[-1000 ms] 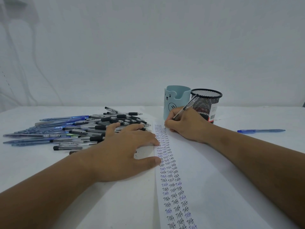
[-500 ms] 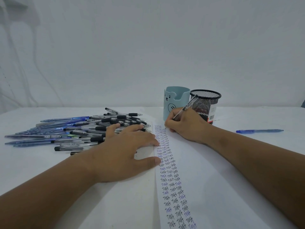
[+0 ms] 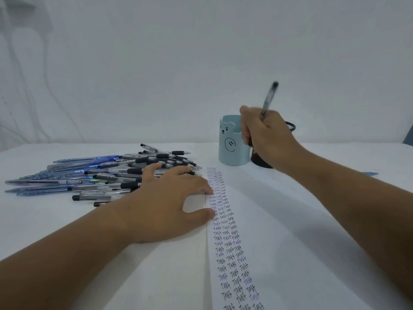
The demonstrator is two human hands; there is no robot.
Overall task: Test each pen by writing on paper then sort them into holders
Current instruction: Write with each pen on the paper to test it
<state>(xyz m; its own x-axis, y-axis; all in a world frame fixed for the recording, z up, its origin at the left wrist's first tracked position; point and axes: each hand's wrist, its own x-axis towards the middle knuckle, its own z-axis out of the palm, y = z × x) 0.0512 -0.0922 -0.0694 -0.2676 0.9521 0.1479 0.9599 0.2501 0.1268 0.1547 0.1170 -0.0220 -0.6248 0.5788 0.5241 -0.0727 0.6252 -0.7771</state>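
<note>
Black pen (image 3: pixel 269 99) gripped above holders (image 3: pixel 232 151)

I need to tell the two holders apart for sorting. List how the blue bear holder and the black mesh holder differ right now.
The blue bear holder has solid pale-blue walls with a bear face; the black mesh holder is dark wire mesh. The bear holder shows almost whole, while the right hand, gripping a pen, hides most of the mesh holder. The bear holder stands on the left, the mesh holder on the right. Both stand upright, side by side, beyond the paper.
</note>
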